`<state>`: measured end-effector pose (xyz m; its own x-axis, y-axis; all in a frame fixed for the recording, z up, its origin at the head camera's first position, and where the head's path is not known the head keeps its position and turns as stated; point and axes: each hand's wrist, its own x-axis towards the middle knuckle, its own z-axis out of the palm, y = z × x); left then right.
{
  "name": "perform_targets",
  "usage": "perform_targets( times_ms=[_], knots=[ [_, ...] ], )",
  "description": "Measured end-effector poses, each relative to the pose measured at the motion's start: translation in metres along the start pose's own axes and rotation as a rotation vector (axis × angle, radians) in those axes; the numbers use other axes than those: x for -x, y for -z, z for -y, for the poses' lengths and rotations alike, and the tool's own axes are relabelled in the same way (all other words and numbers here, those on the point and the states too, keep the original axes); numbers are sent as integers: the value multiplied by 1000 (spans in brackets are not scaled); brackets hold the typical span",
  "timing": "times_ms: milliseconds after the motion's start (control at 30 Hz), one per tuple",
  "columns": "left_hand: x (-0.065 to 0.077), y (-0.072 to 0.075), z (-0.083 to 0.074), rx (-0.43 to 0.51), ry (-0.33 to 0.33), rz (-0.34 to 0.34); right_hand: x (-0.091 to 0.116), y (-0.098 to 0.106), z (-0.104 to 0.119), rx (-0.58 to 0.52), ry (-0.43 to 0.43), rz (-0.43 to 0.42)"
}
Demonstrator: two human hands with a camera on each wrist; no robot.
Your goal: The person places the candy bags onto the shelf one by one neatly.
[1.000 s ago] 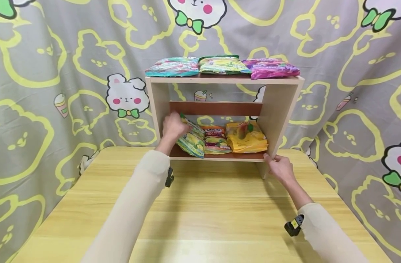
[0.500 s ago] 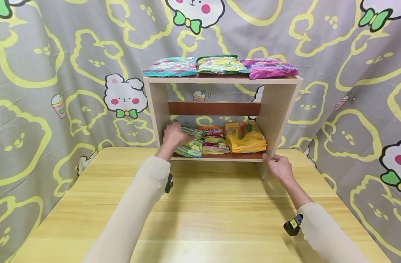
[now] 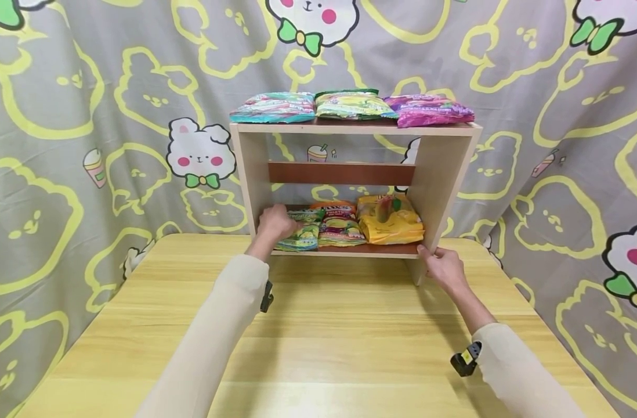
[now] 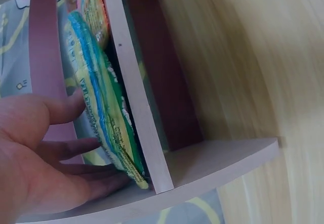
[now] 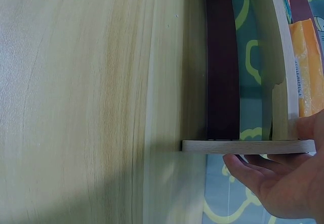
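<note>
On the lower board of a small wooden shelf (image 3: 451,191) lies a green and yellow candy bag (image 3: 304,232). My left hand (image 3: 278,223) is at that bag's left end, inside the shelf. In the left wrist view, the thumb and fingers of the left hand (image 4: 48,153) are loosely spread and touch the green bag (image 4: 101,97) without closing round it. My right hand (image 3: 445,267) grips the lower front edge of the shelf's right side panel. The right wrist view has the right hand's fingers (image 5: 248,171) outside the panel (image 5: 248,146) and the thumb inside.
Beside the green bag lie a red and yellow fruit candy bag (image 3: 340,226) and a yellow-orange mango bag (image 3: 388,223). Teal (image 3: 274,108), yellow-green (image 3: 354,105) and purple (image 3: 432,110) bags rest on top. The shelf stands on a wooden table (image 3: 318,342) before a patterned curtain (image 3: 141,104).
The green bag has gone from tilted up to lying flat on the lower board. My left hand has lowered along its left end. The right hand stays on the panel.
</note>
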<state>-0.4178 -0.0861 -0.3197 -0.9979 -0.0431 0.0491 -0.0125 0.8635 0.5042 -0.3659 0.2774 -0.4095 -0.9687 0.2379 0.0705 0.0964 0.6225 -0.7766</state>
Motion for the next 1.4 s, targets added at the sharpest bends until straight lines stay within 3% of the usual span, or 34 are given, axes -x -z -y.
perform_targets(
  times_ms=[333, 633, 833, 967, 1167, 1400],
  knots=[
    [-1, -2, -1, -63, 4, 9, 1, 0, 0, 4, 1, -6],
    [11, 5, -6, -87, -108, -1, 1, 3, 5, 4, -9, 1],
    [27, 4, -7, -147, -233, 99, 0, 3, 6, 4, -6, -3],
    [42, -3, -5, -243, -255, 162, 1, 3, 5, 0, -14, 6],
    [52, -19, 8, -341, -299, 81, 1, 2, 3, -2, -16, 5],
    [49, -33, 20, -294, -334, -26, 3, 1, 3, -15, -19, 11]
  ],
)
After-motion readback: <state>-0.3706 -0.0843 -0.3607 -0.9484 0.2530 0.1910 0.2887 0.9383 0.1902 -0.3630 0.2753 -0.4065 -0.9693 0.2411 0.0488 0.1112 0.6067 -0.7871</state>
